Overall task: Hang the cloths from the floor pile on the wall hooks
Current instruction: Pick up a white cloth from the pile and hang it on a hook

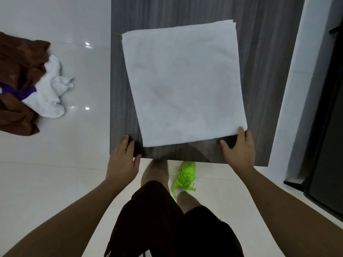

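A folded white cloth [183,82] lies flat on a dark grey wooden table [259,52]. My right hand [239,147] is at the cloth's near right corner, fingers fairly straight, one fingertip touching the cloth edge. My left hand [124,156] rests on the table's near left corner, fingers relaxed, just left of the cloth and apart from it. The floor pile [27,84] of brown, white and purple cloths lies at the far left on the white tiles. No wall hooks are in view.
Glossy white floor tiles [55,182] surround the table. A dark cabinet or door [326,127] stands at the right with a white strip beside it. My legs in black shorts and a bright green shoe [185,175] are under the table's near edge.
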`<state>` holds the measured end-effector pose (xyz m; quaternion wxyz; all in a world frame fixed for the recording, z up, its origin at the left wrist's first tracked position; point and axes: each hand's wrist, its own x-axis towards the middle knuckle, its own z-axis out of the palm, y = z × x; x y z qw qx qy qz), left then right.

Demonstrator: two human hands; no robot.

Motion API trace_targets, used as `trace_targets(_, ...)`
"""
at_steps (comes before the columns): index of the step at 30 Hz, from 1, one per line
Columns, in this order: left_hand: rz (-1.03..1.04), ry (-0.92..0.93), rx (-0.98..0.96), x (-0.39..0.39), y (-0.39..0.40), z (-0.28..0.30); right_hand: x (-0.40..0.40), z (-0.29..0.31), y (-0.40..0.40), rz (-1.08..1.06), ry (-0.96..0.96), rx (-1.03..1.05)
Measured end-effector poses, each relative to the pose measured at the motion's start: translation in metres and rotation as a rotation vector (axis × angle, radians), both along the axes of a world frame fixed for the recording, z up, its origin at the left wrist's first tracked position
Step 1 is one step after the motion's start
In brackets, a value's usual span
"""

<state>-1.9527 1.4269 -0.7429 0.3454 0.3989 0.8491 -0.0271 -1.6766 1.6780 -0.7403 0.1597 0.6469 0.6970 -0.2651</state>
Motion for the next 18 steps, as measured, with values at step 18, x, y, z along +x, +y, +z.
trace_targets(18, 1.461, -0.601, 0.192, 0.022, 0.046, 0.019, 0.007, 0.021, 0.019, -1.163, 0.608, -0.256)
